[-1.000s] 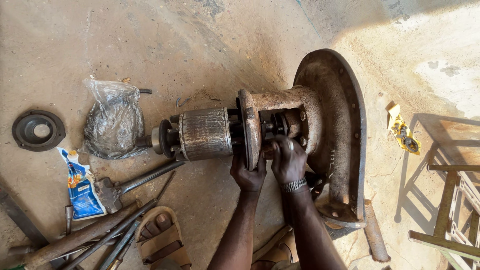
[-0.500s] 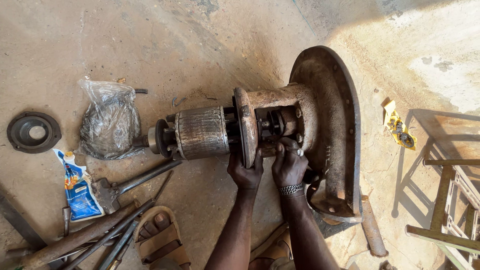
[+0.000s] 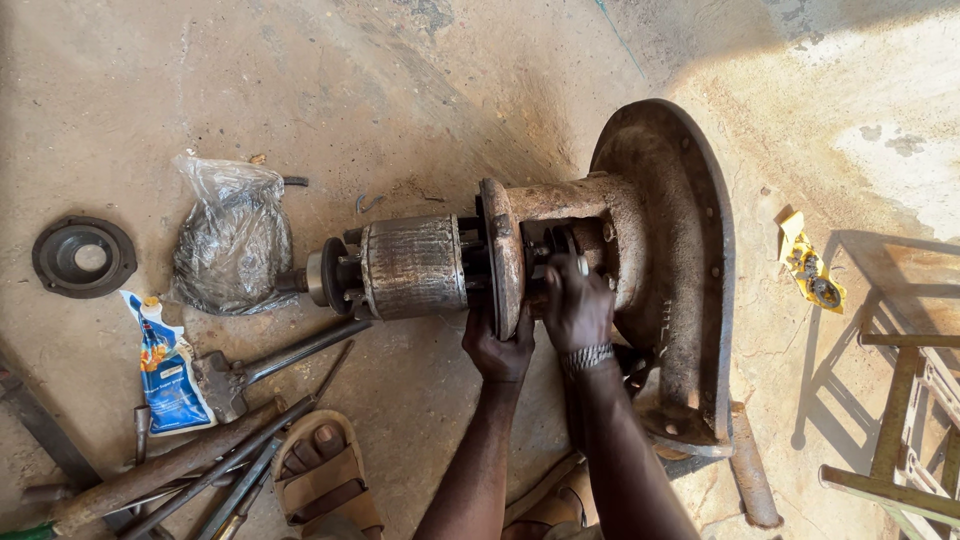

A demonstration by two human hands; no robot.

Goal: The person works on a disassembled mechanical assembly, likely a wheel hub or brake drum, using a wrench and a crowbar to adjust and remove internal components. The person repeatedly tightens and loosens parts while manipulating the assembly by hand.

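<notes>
A rusted motor assembly (image 3: 560, 250) lay on its side on the concrete floor (image 3: 400, 90), its laminated rotor (image 3: 412, 267) projecting to the left of a round flange plate (image 3: 502, 258) and its large end housing (image 3: 680, 270) standing on edge to the right. The left hand (image 3: 500, 348) was clasped from below on the lower rim of the flange plate, just right of the rotor. The right hand (image 3: 575, 300), with a metal watch (image 3: 586, 357) at the wrist, was closed over parts inside the open window of the housing, just right of the plate; what its grip enclosed could not be told. A hammer (image 3: 235, 375), several steel bars (image 3: 170, 465), a blue sachet (image 3: 165, 375), a crumpled plastic bag (image 3: 232, 238) and a black ring cover (image 3: 84, 257) lay to the left; a sandalled foot (image 3: 322, 470) rested beside the bars. Compared with the frame half a second earlier, both hands had kept their places on the assembly, the right one slightly higher in the window.
</notes>
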